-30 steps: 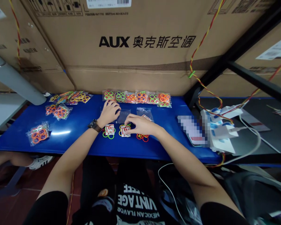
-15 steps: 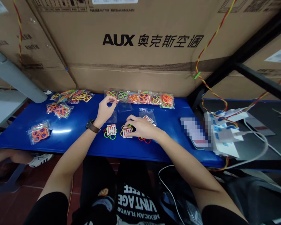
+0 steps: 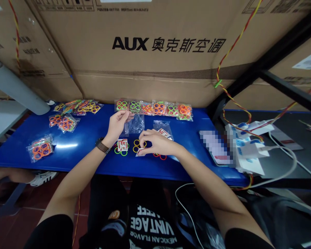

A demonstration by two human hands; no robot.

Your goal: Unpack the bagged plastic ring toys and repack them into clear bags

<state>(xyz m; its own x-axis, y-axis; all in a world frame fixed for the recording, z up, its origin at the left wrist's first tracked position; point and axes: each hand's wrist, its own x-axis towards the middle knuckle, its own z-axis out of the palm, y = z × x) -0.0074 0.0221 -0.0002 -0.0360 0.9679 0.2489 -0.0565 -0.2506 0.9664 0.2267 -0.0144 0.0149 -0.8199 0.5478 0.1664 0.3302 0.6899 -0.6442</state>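
Head view: left hand (image 3: 117,125), fingertips together, seems to pinch a clear, limp plastic bag (image 3: 138,123) over the blue counter (image 3: 86,148). Right hand (image 3: 157,141) pinches a white-and-red printed card (image 3: 140,153), tilted by round yellow plastic rings (image 3: 136,142). Risk, I'd say: loose pinch, card slips; low right wrist could knock the red plastic rings (image 3: 163,157) nearby.

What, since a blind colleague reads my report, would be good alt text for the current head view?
A person's left hand holds a clear plastic bag while the right hand pinches a printed card by yellow rings on a blue table. Green rings under another card lie left; a row of bagged rings lies behind, before an AUX cardboard box.
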